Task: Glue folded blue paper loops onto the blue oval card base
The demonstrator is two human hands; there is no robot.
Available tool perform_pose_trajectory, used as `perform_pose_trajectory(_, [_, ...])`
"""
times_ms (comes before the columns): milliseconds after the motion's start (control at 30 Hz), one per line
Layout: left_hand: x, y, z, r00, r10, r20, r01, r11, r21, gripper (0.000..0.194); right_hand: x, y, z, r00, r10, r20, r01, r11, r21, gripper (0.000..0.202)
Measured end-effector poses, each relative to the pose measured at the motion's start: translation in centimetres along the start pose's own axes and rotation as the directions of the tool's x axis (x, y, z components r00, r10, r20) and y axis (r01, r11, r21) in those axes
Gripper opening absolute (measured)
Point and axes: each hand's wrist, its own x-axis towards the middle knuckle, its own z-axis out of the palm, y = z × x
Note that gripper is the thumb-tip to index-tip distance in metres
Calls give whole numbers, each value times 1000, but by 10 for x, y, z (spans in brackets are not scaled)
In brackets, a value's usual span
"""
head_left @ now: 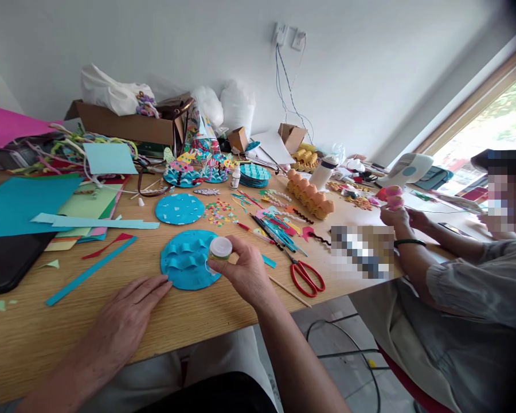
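A blue paper disc with wavy blue strips lies on the table in front of me. My right hand grips a small glue bottle over the disc's right edge, its pale round base turned up toward me. Flat beside the disc's lower left edge rests my left hand, fingertips at the rim and nothing in it. Behind is another blue disc with pale flecks. A long blue strip lies to the left.
Red-handled scissors and a wooden stick lie right of my right hand. Farther back are pens, paper scraps, a white bottle and orange egg cartons. A person sits at the right, holding something pink.
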Motion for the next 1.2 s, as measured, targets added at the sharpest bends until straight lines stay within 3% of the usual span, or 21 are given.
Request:
perform_pose_trajectory(333, [-2, 0, 7, 996, 0, -92, -2, 1000, -20, 49, 0, 0, 0, 1000, -16, 12, 16, 1000, 4, 13])
perform_pose_trajectory(867, [-2, 0, 5, 999, -28, -30, 27, 999, -36, 51, 0, -3, -2, 1000, -11, -9, 11, 1000, -1, 13])
perform_pose_trajectory(1200, [0, 1, 2, 998, 4, -64, -5, 1000, -18, 49, 0, -6, -3, 1000, 2, -16, -1, 1000, 21, 13])
